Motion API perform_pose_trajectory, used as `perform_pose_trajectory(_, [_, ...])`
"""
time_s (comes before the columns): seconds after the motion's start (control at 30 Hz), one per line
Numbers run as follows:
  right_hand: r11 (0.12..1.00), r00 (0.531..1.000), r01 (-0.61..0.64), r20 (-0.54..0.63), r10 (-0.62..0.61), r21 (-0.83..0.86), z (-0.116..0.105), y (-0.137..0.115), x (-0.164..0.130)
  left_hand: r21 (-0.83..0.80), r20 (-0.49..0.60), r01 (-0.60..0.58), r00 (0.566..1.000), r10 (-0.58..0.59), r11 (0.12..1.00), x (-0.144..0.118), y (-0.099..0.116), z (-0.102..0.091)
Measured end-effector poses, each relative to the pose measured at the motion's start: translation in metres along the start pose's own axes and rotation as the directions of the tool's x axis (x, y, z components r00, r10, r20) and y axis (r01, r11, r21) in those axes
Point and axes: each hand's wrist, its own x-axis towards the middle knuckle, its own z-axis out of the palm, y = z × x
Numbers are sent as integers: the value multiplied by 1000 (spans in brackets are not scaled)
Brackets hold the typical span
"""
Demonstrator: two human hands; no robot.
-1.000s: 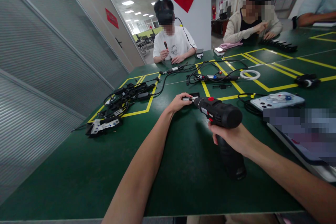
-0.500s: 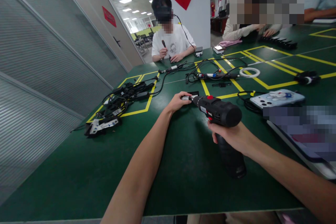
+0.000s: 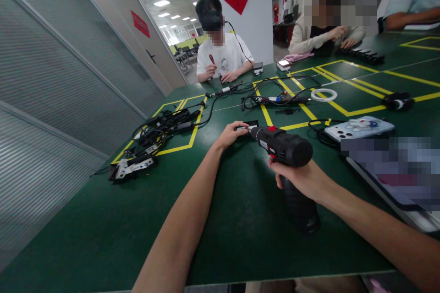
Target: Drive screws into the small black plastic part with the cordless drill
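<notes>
Pretty bright and even overall; light comes from the ceiling panels (image 3: 162,3) far back over the left; soft shadows under the drill (image 3: 287,146) and arms on the green table (image 3: 103,229); heavy wide-angle bending at the edges; faces and a patch on the right are pixelated; no glare worth mentioning.

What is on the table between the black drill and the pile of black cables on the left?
Nothing: in the head view only bare green table shows between the black cordless drill and the black cable pile, crossed by the person's left hand.
</notes>
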Motion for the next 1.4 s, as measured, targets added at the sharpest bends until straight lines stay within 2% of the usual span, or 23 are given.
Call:
perform_pose_trajectory(0.17, [999, 999, -35, -20, 35, -9, 1, -2, -1, -12, 2, 0, 1000, 0, 1000, 0, 0, 0])
perform_pose_trajectory(0.37, [1000, 1000, 4, -3, -4, 19, 0, 5, 2, -13, 2, -5, 1000, 5, 1000, 1, 0, 0])
perform_pose_trajectory(0.77, [1000, 1000, 24, -5, -24, 9, 0, 1, 1, -12, 12, 4, 1000, -4, 1000, 1, -2, -1])
perform_pose_trajectory(1.0, [998, 999, -20, -46, 23, 57, 1, 5, 2, -5, 8, 6, 1000, -6, 1000, 2, -2, 0])
perform_pose_trajectory(1.2, [997, 998, -58, -27, 59, 46, 3, 3, 2, 0, 3, 5, 1000, -5, 1000, 3, -3, -1])
perform_pose_trajectory(1.4, [997, 999, -44, -17, 46, 66, 3, 2, 2, -4, 17, 9, 1000, -9, 1000, 2, 0, 0])
